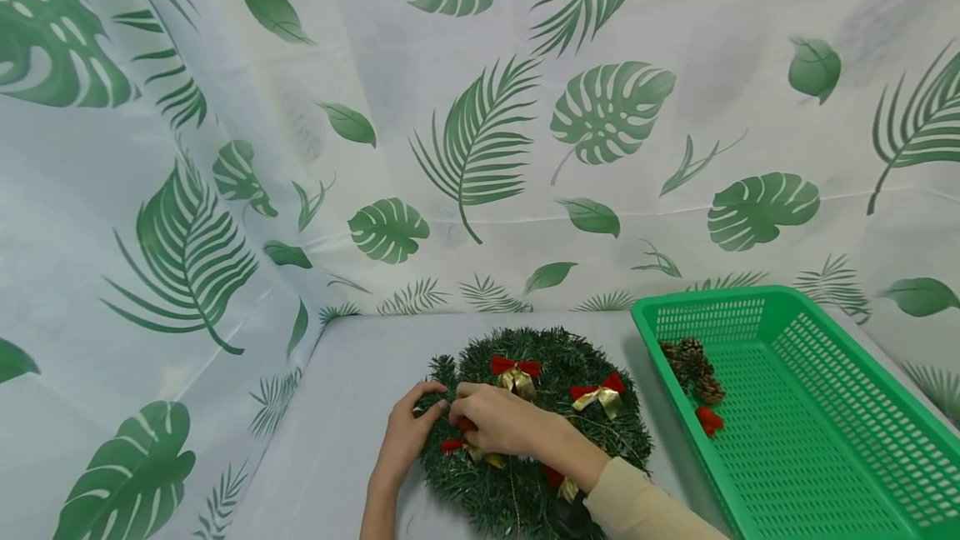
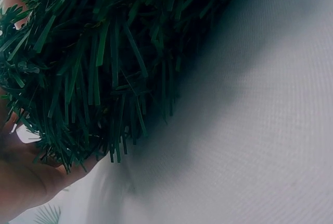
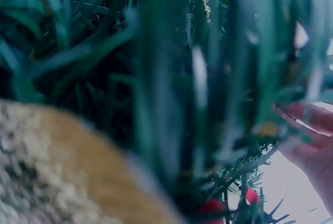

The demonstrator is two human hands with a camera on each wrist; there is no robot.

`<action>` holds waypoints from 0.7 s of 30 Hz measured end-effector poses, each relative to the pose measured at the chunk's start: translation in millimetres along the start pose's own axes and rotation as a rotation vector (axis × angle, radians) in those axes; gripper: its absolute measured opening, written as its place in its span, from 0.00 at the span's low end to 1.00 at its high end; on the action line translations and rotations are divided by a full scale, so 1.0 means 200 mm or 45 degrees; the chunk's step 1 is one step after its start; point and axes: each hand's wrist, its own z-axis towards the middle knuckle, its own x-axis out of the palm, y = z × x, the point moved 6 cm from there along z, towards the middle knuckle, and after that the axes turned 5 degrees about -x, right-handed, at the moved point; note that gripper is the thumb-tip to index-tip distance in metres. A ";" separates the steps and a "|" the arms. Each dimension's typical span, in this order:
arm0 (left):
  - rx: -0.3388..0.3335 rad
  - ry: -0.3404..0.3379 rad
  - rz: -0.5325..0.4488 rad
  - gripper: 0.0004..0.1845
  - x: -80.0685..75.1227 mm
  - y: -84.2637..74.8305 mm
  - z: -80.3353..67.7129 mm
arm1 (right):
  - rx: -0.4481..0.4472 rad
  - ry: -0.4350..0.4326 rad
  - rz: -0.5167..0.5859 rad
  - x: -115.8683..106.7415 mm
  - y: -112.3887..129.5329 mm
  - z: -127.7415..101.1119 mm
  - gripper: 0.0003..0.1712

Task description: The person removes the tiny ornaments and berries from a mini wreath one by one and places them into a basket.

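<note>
A green tinsel wreath point(image 1: 558, 382) lies on the white table, dressed with red-and-gold bows point(image 1: 598, 397). My left hand point(image 1: 408, 432) grips its left edge with bent fingers; in the left wrist view, part of that hand point(image 2: 36, 182) shows beside the dark green wreath strands point(image 2: 104, 62). Over the wreath's left part, my right hand point(image 1: 495, 419) has curled fingers pinching a small red decoration point(image 1: 467, 425), mostly hidden. Just below that hand sits another red-and-gold bow point(image 1: 483, 457). Blurred strands and a glittery gold-brown shape point(image 3: 67, 166) fill the right wrist view.
To the right stands a green plastic basket point(image 1: 802, 307) with several pine cones point(image 1: 693, 365) and a red piece point(image 1: 708, 421) along its left side. A leaf-print sheet point(image 1: 465, 273) hangs behind and on the left. A dark object point(image 1: 573, 517) lies at the wreath's near edge.
</note>
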 end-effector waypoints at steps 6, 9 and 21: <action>0.016 -0.012 0.023 0.12 0.00 0.00 0.00 | -0.018 -0.006 -0.023 0.00 0.01 0.00 0.08; 0.025 -0.007 0.018 0.12 0.00 0.00 0.00 | -0.020 -0.018 -0.011 -0.01 0.00 0.00 0.09; 0.011 -0.008 -0.008 0.13 0.00 0.00 -0.01 | -0.055 -0.043 0.113 -0.06 0.00 -0.03 0.11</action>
